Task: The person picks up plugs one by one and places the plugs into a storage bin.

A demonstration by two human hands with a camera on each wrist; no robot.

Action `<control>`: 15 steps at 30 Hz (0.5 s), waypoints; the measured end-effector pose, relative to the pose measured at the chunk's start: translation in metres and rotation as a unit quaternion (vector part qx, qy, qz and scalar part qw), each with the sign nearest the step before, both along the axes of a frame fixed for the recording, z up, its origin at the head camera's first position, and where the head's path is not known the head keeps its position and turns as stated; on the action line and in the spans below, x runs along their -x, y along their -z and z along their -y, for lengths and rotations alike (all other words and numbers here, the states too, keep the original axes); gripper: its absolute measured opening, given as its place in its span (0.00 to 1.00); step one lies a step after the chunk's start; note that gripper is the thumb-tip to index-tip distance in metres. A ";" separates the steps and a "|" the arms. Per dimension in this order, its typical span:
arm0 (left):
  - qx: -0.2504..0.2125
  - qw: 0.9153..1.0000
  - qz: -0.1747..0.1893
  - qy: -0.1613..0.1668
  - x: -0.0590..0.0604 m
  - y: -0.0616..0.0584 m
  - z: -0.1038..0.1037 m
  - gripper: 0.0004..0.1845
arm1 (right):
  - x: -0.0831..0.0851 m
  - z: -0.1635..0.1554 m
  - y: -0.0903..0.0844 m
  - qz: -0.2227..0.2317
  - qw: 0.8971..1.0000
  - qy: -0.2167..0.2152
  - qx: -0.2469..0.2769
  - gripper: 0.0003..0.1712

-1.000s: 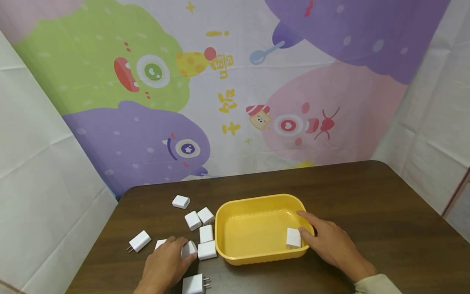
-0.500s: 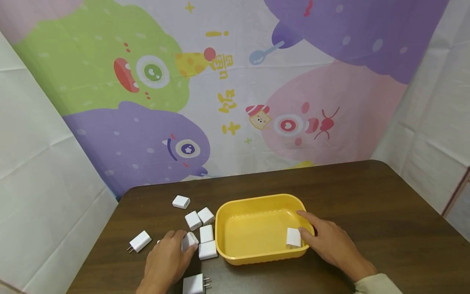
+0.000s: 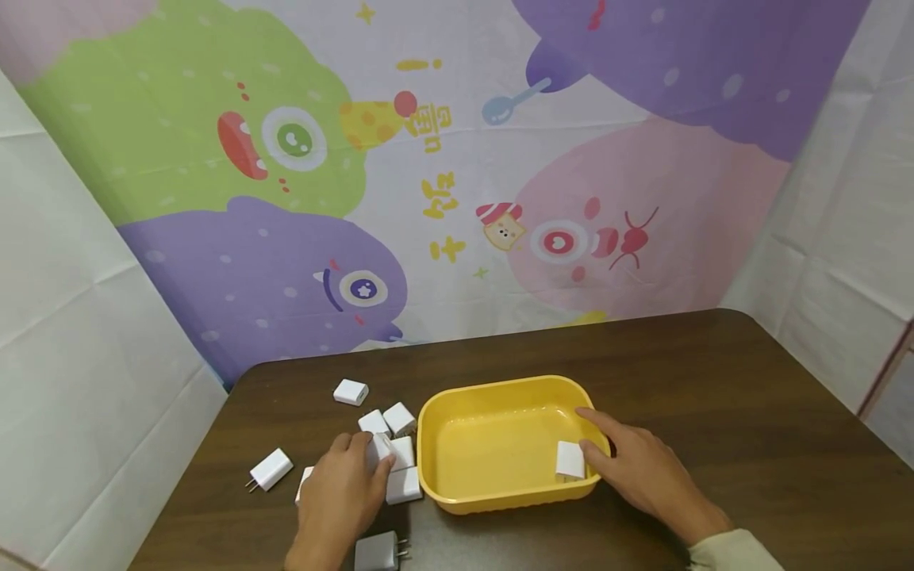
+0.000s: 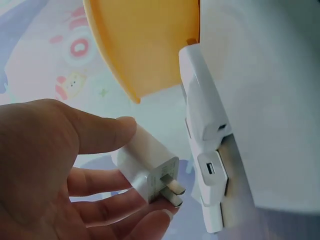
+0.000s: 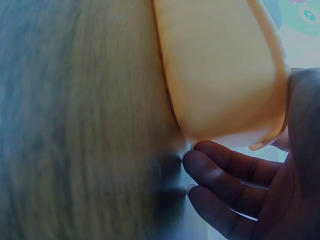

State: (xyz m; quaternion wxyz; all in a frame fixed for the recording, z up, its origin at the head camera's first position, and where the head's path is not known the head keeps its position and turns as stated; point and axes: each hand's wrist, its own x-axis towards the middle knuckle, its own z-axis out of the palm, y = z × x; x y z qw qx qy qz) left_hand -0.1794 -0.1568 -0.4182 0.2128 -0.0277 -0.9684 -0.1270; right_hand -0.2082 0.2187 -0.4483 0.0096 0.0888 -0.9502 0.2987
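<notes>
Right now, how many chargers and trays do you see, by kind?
White chargers: 10 (8 on the table, one of them half hidden by the left hand; 1 charger held in that hand; 1 in the tray)
Yellow tray: 1
Total: 11

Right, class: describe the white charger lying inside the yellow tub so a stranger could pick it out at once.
Start at the dark wooden table and find the yellow tub near its middle. The charger in the tub stands at the tub's right end, against the right hand. Every other white charger lies on the table left of the tub.
</notes>
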 end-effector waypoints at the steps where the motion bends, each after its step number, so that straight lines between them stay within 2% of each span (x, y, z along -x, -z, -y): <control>1: 0.003 1.000 -0.007 0.003 0.000 0.000 -0.001 0.22 | 0.000 0.000 0.000 0.001 1.000 0.000 0.001 0.30; 9: 0.016 0.998 -0.039 0.036 0.000 -0.006 -0.019 0.21 | -0.001 0.000 0.001 -0.003 1.000 -0.002 0.003 0.30; 15: 0.026 0.996 -0.059 0.058 0.003 -0.003 -0.027 0.22 | 0.000 -0.001 0.000 0.002 1.000 -0.001 0.004 0.30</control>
